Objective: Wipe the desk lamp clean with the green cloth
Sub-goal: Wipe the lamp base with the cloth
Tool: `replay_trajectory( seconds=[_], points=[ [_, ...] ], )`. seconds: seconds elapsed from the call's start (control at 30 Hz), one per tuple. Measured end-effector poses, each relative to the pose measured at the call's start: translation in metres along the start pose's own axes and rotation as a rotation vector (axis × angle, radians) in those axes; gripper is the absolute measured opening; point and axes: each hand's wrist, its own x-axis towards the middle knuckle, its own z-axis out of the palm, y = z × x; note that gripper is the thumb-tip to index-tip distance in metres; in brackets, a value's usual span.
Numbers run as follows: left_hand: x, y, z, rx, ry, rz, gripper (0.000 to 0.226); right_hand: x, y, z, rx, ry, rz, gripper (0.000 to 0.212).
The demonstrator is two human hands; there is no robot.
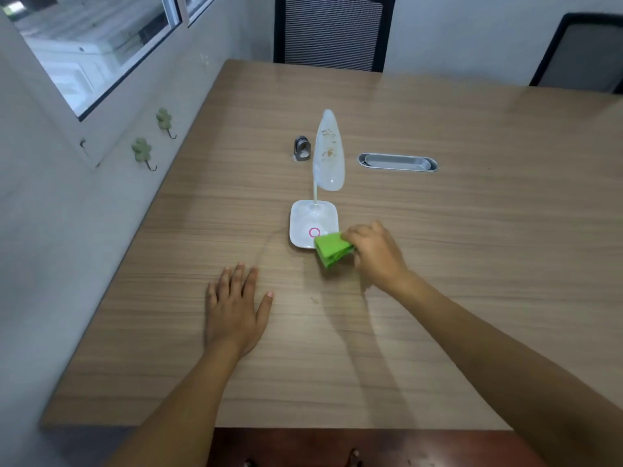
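A white desk lamp stands mid-table: a square base [308,220] with a pink ring, a thin pale-green neck and a leaf-shaped head [328,153] carrying brown smudges. My right hand [374,252] grips a folded green cloth [332,248] just right of the base's near right corner; the cloth overlaps that corner. My left hand [236,306] lies flat on the wooden table [472,264] with fingers spread, nearer to me and left of the lamp, holding nothing.
A small grey metal object [302,149] stands behind the lamp on the left. A silver cable slot [397,162] is set into the table to the right. Two chairs [333,32] stand at the far edge. The wall with green hooks [141,151] runs along the left.
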Motion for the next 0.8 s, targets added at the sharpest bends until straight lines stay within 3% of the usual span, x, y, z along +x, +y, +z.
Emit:
replay_trajectory(
  seconds=[0.17,0.37,0.53,0.63,0.8],
  points=[
    [0.000,0.000,0.000,0.002,0.005,0.005,0.065,0.037,-0.007,-0.001,0.006,-0.008,0.231,0.041],
    [0.000,0.000,-0.001,-0.011,0.013,0.011,0.064,0.025,-0.007,0.013,-0.081,-0.216,0.222,0.041],
    [0.001,0.001,-0.002,-0.005,0.000,0.002,0.065,0.009,0.004,0.002,-0.172,-0.141,0.336,0.043],
    [0.000,0.001,-0.002,-0.006,-0.007,-0.001,0.065,0.018,-0.028,0.002,-0.103,-0.070,0.242,0.034],
    [0.000,0.000,-0.002,-0.010,-0.007,0.000,0.063,0.039,-0.083,0.016,-0.076,-0.230,0.248,0.027]
  ],
)
